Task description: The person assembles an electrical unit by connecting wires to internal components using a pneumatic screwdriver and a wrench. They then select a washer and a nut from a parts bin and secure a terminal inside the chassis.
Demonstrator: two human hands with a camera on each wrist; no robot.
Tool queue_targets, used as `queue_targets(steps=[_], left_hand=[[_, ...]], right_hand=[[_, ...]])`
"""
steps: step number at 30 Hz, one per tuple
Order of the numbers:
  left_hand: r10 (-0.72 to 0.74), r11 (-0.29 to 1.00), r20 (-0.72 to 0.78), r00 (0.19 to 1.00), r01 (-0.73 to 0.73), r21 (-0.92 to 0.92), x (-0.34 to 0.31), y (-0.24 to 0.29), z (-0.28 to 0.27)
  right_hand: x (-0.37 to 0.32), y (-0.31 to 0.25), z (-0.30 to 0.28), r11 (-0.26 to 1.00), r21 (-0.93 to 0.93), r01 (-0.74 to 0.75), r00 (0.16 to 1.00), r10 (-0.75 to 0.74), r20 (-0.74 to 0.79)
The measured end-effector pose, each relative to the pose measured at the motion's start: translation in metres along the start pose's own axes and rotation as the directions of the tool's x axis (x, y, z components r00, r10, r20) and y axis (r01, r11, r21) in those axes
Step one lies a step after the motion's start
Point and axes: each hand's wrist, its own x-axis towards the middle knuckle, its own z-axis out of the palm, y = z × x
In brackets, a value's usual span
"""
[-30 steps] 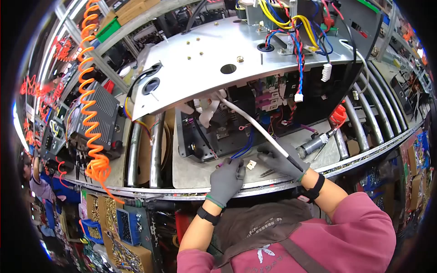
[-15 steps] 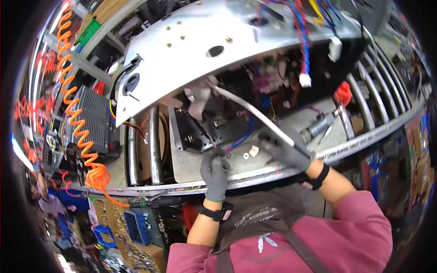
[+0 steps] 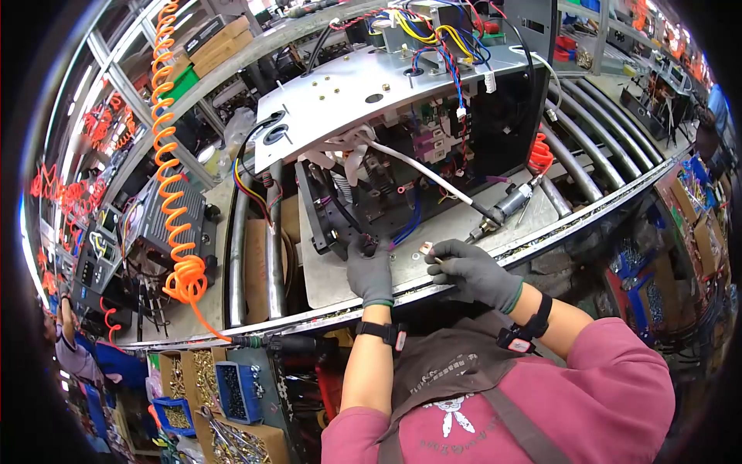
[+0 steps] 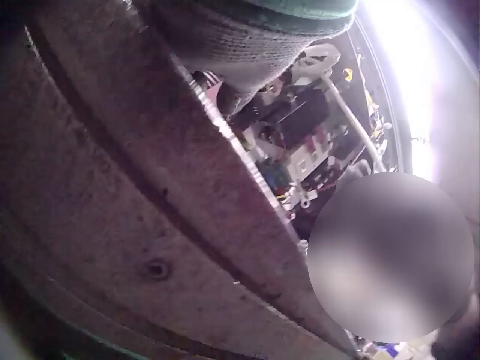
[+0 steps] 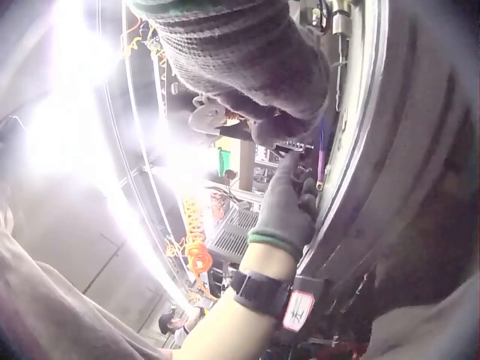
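Observation:
My gloved left hand (image 3: 369, 274) is at the front edge of the metal chassis (image 3: 328, 224), fingers curled at the lower end of a black cable (image 3: 345, 215). Blue wires (image 3: 413, 215) with a purple sleeve lie just right of those fingers. My gloved right hand (image 3: 478, 274) pinches a small brass-coloured piece (image 3: 437, 261) between thumb and fingers. Close to its fingertips lies a small whitish block (image 3: 426, 247), beside a flat ring (image 3: 416, 256). In the right wrist view both the right hand (image 5: 251, 71) and the left hand (image 5: 283, 210) show.
A silver panel (image 3: 348, 97) overhangs the chassis. A white cable (image 3: 429, 176) runs from beneath it to near a pneumatic driver (image 3: 512, 203) on the bench plate. Metal rollers (image 3: 274, 255) flank the work. An orange coiled hose (image 3: 166, 155) hangs at left; bins of screws (image 3: 236, 390) stand below.
My left hand has moved from beside the whitish block to the black cable's end. My right hand has come out from under the white cable and now pinches a small piece near the block.

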Motion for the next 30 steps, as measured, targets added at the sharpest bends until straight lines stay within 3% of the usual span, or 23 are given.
queue_targets(steps=[1, 3, 5, 6, 8, 9, 11, 13, 15, 16, 21, 23, 26, 27, 29, 30], left_hand=[[-0.029, 0.991, 0.021, 0.999, 0.026, 0.135, -0.001, 0.009, -0.001], [-0.03, 0.983, 0.025, 0.999, 0.024, 0.183, 0.01, -0.002, 0.001], [-0.011, 0.997, 0.075, 0.997, 0.016, -0.071, 0.027, -0.036, 0.011], [-0.002, 0.998, 0.076, 0.997, 0.008, -0.07, 0.027, -0.03, 0.008], [-0.135, 0.906, 0.205, 0.969, 0.205, -0.37, 0.021, -0.021, 0.002], [-0.134, 0.906, 0.209, 0.969, 0.205, -0.37, 0.019, -0.013, -0.005], [-0.246, 0.789, 0.348, 0.905, 0.395, -0.47, 0.016, 0.004, -0.019], [-0.249, 0.779, 0.384, 0.889, 0.419, -0.466, 0.017, 0.009, -0.025], [-0.302, 0.636, 0.593, 0.746, 0.621, -0.457, 0.019, 0.013, -0.037], [-0.333, 0.601, 0.614, 0.716, 0.663, -0.447, 0.018, 0.016, -0.04], [-0.399, 0.696, 0.542, 0.739, 0.629, -0.346, 0.011, 0.026, -0.053], [-0.231, 0.815, 0.555, 0.799, 0.47, -0.337, 0.013, 0.017, -0.061], [-0.292, 0.748, 0.6, 0.745, 0.568, -0.342, 0.013, 0.031, -0.075], [-0.3, 0.72, 0.622, 0.723, 0.599, -0.35, 0.015, 0.033, -0.077], [-0.215, 0.752, 0.594, 0.775, 0.519, -0.407, 0.017, 0.037, -0.079], [-0.138, 0.768, 0.56, 0.817, 0.445, -0.46, 0.017, 0.038, -0.079]], right_hand=[[-0.001, -0.002, 0.004, 1.0, -0.009, 0.003, 1.0, -0.003, 0.005], [-0.002, -0.008, 0.01, 0.988, -0.112, 0.104, 0.994, -0.106, -0.012], [-0.005, -0.014, 0.01, 0.979, -0.168, 0.113, 0.992, -0.12, -0.029], [-0.006, -0.015, 0.008, 0.971, -0.201, 0.131, 0.988, -0.144, -0.052], [-0.006, -0.013, 0.001, 0.957, -0.243, 0.157, 0.98, -0.182, -0.084], [-0.005, -0.013, 0.0, 0.957, -0.242, 0.158, 0.979, -0.184, -0.088], [-0.003, -0.013, 0.0, 0.961, -0.261, 0.091, 0.978, -0.136, -0.161], [0.004, -0.011, -0.002, 0.965, -0.25, 0.078, 0.972, -0.129, -0.197], [0.01, -0.009, -0.002, 0.972, -0.17, 0.163, 0.975, -0.185, -0.12], [0.013, -0.008, -0.001, 0.959, -0.192, 0.208, 0.972, -0.225, -0.072], [0.02, -0.019, 0.027, 0.957, -0.234, 0.169, 0.979, -0.191, -0.076], [0.033, -0.018, 0.037, 0.952, -0.254, 0.173, 0.977, -0.197, -0.075], [0.069, -0.007, 0.042, 0.782, -0.524, 0.337, 0.918, -0.397, -0.003], [0.082, 0.001, 0.044, 0.783, -0.52, 0.341, 0.916, -0.402, -0.005], [0.101, 0.011, 0.054, 0.72, -0.615, 0.322, 0.944, -0.289, 0.157], [0.099, 0.016, 0.068, 0.849, -0.479, 0.222, 0.975, -0.187, 0.119]])
